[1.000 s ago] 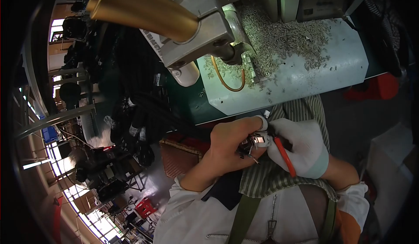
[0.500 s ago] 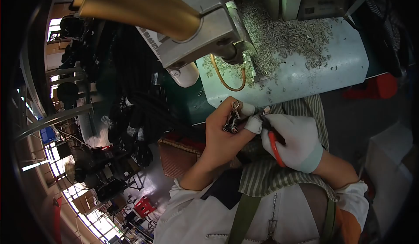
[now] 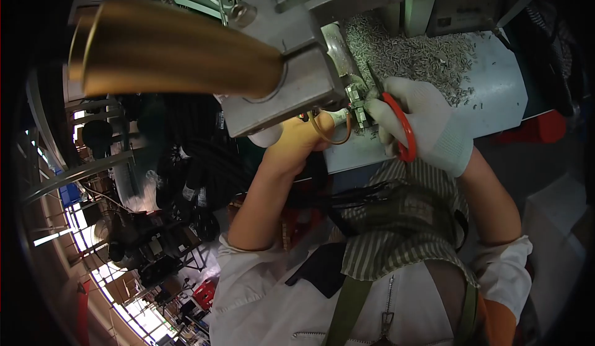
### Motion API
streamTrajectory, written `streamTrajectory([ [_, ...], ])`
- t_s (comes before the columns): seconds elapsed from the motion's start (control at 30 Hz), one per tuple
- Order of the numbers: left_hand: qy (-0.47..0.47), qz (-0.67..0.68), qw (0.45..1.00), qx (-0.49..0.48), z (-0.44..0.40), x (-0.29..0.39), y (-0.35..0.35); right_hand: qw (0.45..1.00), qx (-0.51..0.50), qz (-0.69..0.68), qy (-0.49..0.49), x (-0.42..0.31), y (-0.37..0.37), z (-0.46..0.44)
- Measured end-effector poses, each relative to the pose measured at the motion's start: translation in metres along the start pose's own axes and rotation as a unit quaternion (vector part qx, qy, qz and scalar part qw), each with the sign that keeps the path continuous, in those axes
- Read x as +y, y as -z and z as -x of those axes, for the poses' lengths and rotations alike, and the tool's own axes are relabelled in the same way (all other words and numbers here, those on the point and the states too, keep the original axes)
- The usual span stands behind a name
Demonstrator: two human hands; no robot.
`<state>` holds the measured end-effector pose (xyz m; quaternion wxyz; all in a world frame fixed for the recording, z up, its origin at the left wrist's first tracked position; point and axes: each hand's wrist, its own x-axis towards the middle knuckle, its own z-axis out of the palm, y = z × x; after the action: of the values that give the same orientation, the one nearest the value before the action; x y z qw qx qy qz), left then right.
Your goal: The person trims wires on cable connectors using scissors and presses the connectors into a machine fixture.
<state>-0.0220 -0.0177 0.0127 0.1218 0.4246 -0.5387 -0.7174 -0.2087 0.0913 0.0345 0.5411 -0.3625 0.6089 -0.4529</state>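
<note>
My left hand (image 3: 299, 140) is under the machine head (image 3: 291, 67), at the left side of the small metal fixture (image 3: 357, 105). Its fingers are bent together, and what they hold is mostly hidden behind the machine and the brown tube (image 3: 322, 136). My right hand (image 3: 421, 113) wears a white glove and has red-handled scissors (image 3: 401, 123) in its grasp, the dark blades pointing up and away. The thumb and fingertips of that glove are at the right side of the fixture. Black wires (image 3: 359, 196) hang below my left hand, over the striped apron (image 3: 403, 247).
Many small metal pieces (image 3: 415, 55) are heaped on the pale work plate (image 3: 496, 101) behind the fixture. A large brass-coloured cylinder (image 3: 180, 52) juts left from the machine. A box with a red display (image 3: 471, 5) stands at the back right. A red object (image 3: 539, 128) is below the table edge.
Both hands have moved up from near my lap to the fixture, the scissors still in the right one. Black wires now show over the apron. The machine looks larger and shifted in view.
</note>
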Motion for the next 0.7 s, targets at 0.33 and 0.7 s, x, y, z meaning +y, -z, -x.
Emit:
streamTrajectory([
  [0.33,-0.046,0.172,0.984,-0.015,-0.016,-0.019,0.014,0.997,-0.064,-0.037,-0.014,-0.007,0.006,-0.020],
  [0.7,-0.184,-0.167,0.968,0.026,-0.016,-0.028,0.013,0.996,-0.076,-0.044,-0.001,-0.003,0.006,-0.023],
])
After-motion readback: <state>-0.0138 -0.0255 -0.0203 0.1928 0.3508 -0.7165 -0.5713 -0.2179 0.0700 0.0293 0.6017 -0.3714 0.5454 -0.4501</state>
